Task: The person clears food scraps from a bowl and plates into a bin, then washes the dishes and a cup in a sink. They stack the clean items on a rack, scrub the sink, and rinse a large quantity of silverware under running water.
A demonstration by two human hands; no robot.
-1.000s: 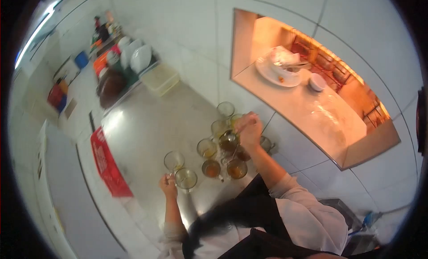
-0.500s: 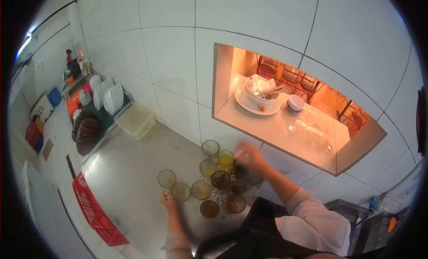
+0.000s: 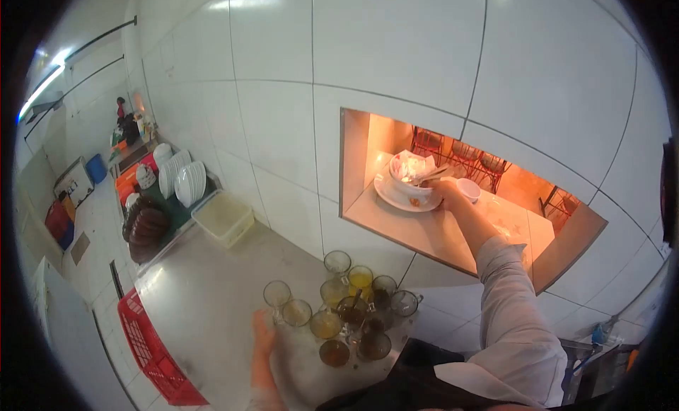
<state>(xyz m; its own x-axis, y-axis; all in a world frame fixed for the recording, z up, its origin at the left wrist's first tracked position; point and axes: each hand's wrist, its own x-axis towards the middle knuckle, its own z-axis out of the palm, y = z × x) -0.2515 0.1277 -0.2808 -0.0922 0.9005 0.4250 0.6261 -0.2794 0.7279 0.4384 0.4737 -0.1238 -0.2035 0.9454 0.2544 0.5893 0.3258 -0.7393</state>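
My right hand (image 3: 445, 192) reaches through the wall opening and touches the right side of a white bowl (image 3: 410, 177) on a white plate (image 3: 387, 192). Crumpled tissue and cutlery lie in the bowl; whether my fingers grip it is unclear. My left hand (image 3: 264, 330) is at the steel counter (image 3: 212, 305), just below a glass mug (image 3: 277, 293); its fingers are blurred. To its right stand several glass mugs, one with yellow liquid (image 3: 361, 276) and one with dark liquid and a spoon (image 3: 351, 310).
A small white bowl (image 3: 467, 190) is on the ledge (image 3: 378, 223). A plastic tub (image 3: 223, 218), stacked white plates (image 3: 189, 184) and brown dishes (image 3: 146, 230) stand at the back left. A red crate (image 3: 152, 354) is beside the counter.
My right hand has moved from above the mugs up into the wall opening, to the white bowl. My left hand has drawn slightly away from the glass mug. The view has tilted up.
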